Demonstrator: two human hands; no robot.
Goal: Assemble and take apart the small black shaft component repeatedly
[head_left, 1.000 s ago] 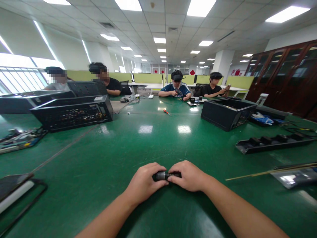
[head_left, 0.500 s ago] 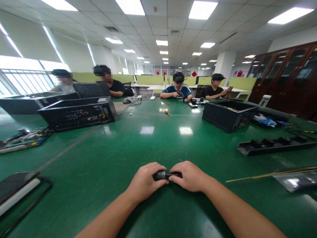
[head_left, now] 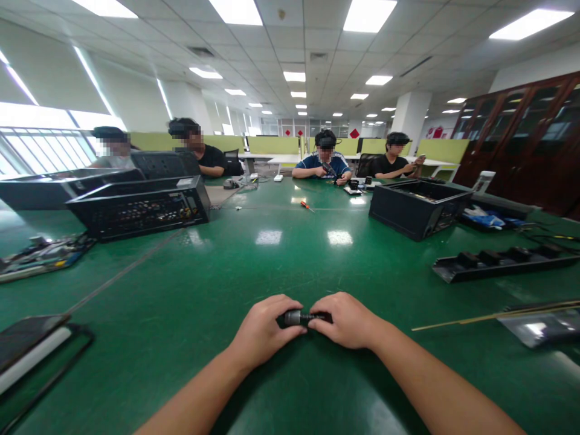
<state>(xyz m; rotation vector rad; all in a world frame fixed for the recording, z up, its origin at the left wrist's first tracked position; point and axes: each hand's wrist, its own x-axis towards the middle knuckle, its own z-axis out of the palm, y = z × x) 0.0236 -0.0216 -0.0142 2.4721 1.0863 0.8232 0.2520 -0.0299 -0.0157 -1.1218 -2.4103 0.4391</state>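
Both of my hands rest low on the green table (head_left: 281,266), fingers curled round a small dark cylindrical part (head_left: 299,317) held between them. My left hand (head_left: 263,329) grips its left, greyish end. My right hand (head_left: 347,320) pinches the black right end. Most of the part is hidden under my fingers.
A black open computer case (head_left: 140,208) stands at the left, another black case (head_left: 414,208) at the right. A long black tray (head_left: 502,263), a silver bag (head_left: 541,326) and a thin stick (head_left: 493,314) lie right. A red screwdriver (head_left: 307,206) lies mid-table. Several people sit at the far end.
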